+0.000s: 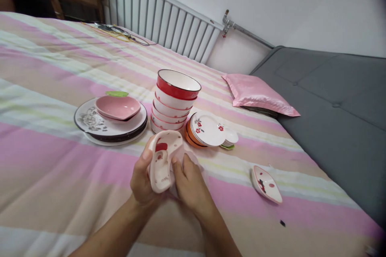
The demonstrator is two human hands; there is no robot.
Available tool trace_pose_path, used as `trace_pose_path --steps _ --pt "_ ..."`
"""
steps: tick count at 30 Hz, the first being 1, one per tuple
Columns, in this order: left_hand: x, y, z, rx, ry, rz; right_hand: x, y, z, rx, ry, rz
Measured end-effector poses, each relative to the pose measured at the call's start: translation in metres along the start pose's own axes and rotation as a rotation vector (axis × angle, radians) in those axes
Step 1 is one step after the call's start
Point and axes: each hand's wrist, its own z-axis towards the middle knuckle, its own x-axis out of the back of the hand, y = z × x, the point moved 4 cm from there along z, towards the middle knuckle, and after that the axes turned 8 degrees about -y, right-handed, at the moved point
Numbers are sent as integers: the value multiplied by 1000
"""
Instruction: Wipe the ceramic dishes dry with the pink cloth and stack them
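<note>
My left hand (141,182) grips a small white dish with red marks (163,160), tilted up on its edge over the striped bed. My right hand (188,182) presses a pale cloth (183,153) against the dish's right side, fingers closed on it. Just behind the hands stands a stack of several red-and-white bowls (175,100).
A pink leaf-shaped dish (117,107) sits on a stack of plates (90,122) at the left. Small floral saucers on an orange bowl (208,130) lie right of the bowls. Another small dish (267,184) lies alone at the right. A pink pillow (256,94) and a grey headboard (337,120) are behind it.
</note>
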Motion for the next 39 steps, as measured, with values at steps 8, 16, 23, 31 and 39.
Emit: trace_pose_path --steps 8,16,23,31,39 --pt "-3 15 -9 -453 -18 333 -3 1 2 -6 -128 265" --pt "-11 15 -7 -436 -125 343 -1 4 6 15 -29 569" --pt "-1 3 6 -175 -181 286 42 5 0 113 397 -65" --pt "-1 11 11 -107 -206 455 57 -1 -8 227 482 -450" --pt "6 9 17 -20 -41 672 47 -4 -4 266 388 -608"
